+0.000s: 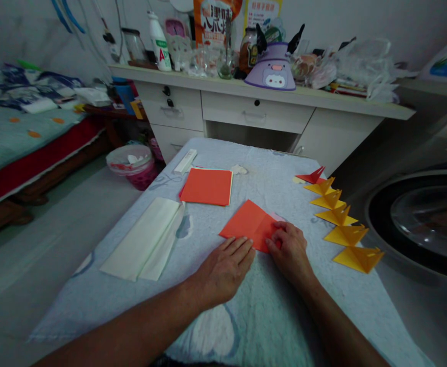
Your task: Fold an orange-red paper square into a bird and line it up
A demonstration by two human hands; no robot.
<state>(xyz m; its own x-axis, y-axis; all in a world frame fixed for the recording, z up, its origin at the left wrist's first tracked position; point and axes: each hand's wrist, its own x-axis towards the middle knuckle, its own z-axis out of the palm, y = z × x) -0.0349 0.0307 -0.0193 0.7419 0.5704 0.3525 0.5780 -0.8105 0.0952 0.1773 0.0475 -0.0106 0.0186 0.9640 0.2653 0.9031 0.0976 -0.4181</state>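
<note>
An orange sheet of origami paper (pixel 248 220) with a crease across it lies in the middle of the cloth-covered table. Along its near edge my left hand (pixel 225 267) rests flat, fingers stretched out and pressing down. The curled fingers of my right hand (pixel 290 250) pinch the sheet's right corner, partly hiding it. Just beyond sits a stack of square paper (pixel 207 186), orange on top. On the right edge of the table stand several folded yellow paper birds (pixel 346 235) in a row, with a red paper bird (pixel 312 176) at the far end.
Folded pale paper (pixel 147 237) lies left on the tablecloth (pixel 277 316), and a small white box (pixel 185 161) near its far left corner. Behind stands a white desk (pixel 227 104) crowded with jars and bags. A washing machine (pixel 430 168) is at right, a pink bin (pixel 143 176) at left.
</note>
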